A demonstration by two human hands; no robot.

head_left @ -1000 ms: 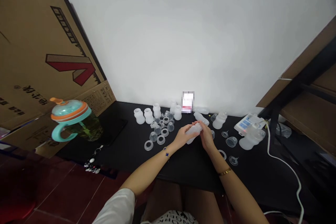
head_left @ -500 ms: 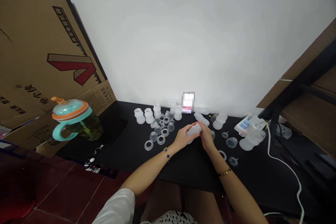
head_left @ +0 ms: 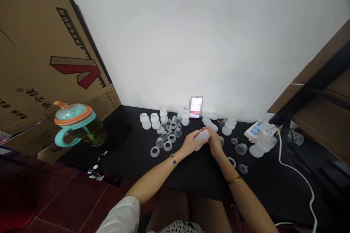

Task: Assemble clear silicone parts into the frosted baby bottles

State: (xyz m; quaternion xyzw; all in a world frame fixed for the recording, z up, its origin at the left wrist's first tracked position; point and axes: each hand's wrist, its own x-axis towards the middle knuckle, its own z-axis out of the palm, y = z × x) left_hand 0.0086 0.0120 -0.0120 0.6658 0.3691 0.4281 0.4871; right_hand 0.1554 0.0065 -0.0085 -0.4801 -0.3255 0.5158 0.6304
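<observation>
Blk table (head_left: 191, 174) vs. white wall (head_left: 202, 43); cardboard box (head_left: 30, 43) far L. L hand (head_left: 190, 143) & R hand (head_left: 215, 143) close together, both gripping one white bottle (head_left: 201, 137), tilted, btwn them; mostly hidden by fingers, can't tell if it touches table. L of hands: open-neck bottles (head_left: 155, 121) upright, w/ clear domes (head_left: 160, 142) + rings (head_left: 155, 151) loose nearby. R side: nippled bottle (head_left: 229, 127), clear cap (head_left: 241, 149), loose nipple (head_left: 243, 168). Lidded jug (head_left: 94, 131) near box.
</observation>
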